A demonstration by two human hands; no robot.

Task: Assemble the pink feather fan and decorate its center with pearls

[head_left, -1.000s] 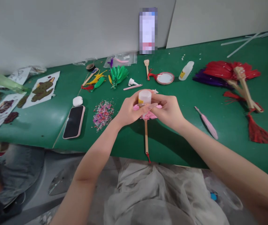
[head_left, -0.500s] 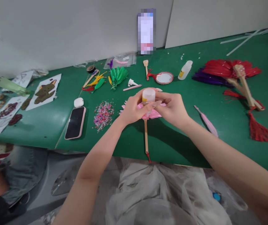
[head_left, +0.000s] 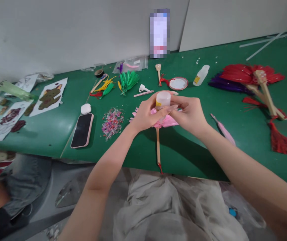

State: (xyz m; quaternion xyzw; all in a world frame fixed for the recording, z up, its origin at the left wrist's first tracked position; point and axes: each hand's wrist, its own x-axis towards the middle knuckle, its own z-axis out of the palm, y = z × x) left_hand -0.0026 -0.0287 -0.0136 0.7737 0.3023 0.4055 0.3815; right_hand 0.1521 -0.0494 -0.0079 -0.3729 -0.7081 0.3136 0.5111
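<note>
A translucent plastic bottle (head_left: 163, 97) with a yellow label, base upward, is clamped in the left hand's (head_left: 144, 115) grip, above a pink feather fan (head_left: 168, 122) with a slim wooden handle (head_left: 158, 147) on the smooth green bench (head_left: 138, 150); whether the right hand's (head_left: 192, 115) grip closes on anything is hidden by fingers. Farther back are a second cloudy bottle (head_left: 201, 75) and a clear, crinkled plastic bag (head_left: 142, 67); at left, confetti-like flakes (head_left: 112, 123) lie loosely heaped.

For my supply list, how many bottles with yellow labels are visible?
2: one bottle in the left hand, another bottle on the table, beyond the right hand. Others may be hidden.
</note>
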